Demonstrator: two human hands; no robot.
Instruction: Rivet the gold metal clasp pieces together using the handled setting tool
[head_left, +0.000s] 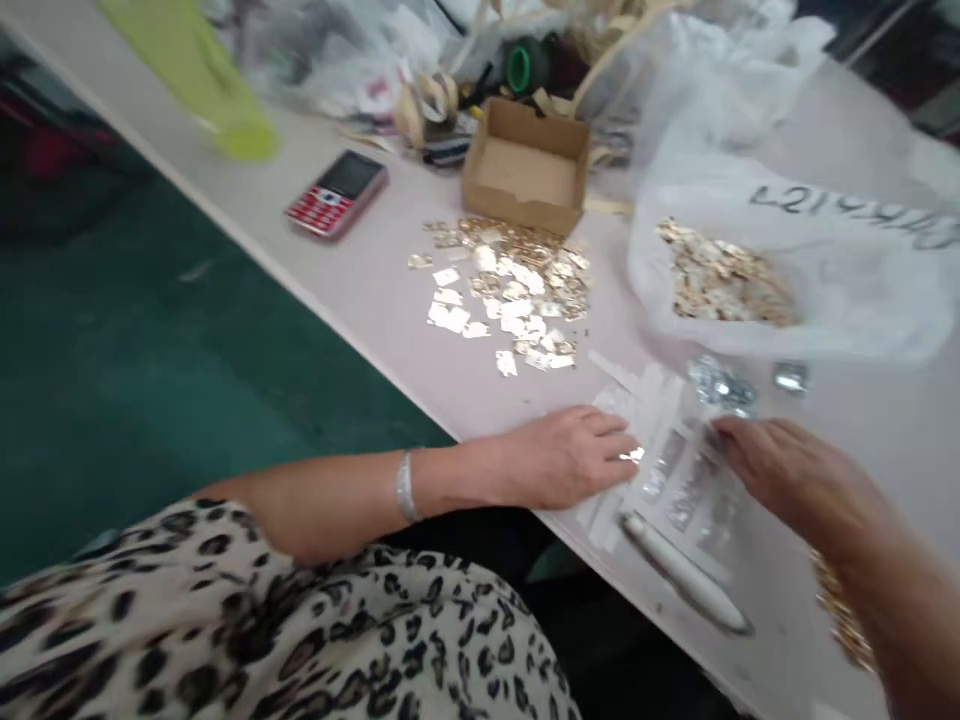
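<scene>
My left hand (566, 455) rests at the table's front edge with curled fingers. A small shiny gold metal tag (632, 455) shows at its fingertips. My right hand (802, 475) is closed in a pinch over the far end of several small clear plastic strips or bags (686, 485) with tiny bits in them; what it pinches is hidden. Beside these strips lies a white pen-shaped tool (686, 575). Just beyond my right fingers are a cluster of silvery shiny pieces (721, 385) and a single silvery piece (791, 377).
A pile of gold tags (517, 290) spreads before an open cardboard box (529, 165). A plastic bag (840, 300) holds more gold pieces. Others (844, 615) lie under my right forearm. A red phone (337, 195), yellow-green container (247, 140) and clutter line the back.
</scene>
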